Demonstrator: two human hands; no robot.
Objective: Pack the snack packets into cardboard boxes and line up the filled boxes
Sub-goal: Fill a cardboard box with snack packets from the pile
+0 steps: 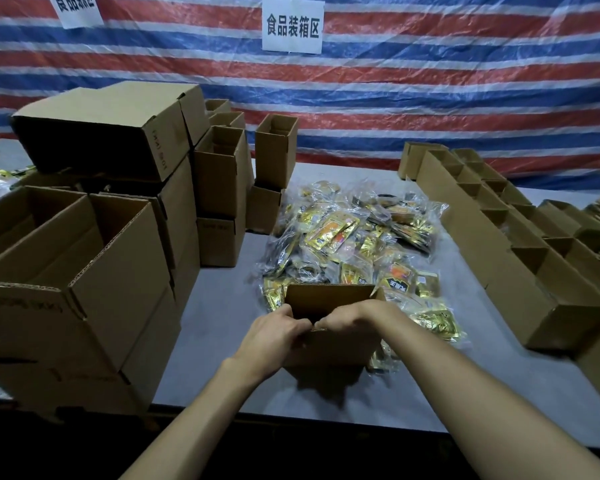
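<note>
A small cardboard box (329,346) stands open near the front edge of the grey table (219,306), against the near side of the heap of snack packets (354,233). The left hand (274,336) and right hand (349,318) meet at the box's near rim, knuckles almost touching, the fingers of both curled over the cardboard and gripping it. A row of open boxes (492,244) runs along the right, well apart from the hands, and stacked boxes (118,237) stand to the left.

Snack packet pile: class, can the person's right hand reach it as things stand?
Probably yes: the right hand grips the small box, yet the packet pile lies uncovered just beyond it.
</note>
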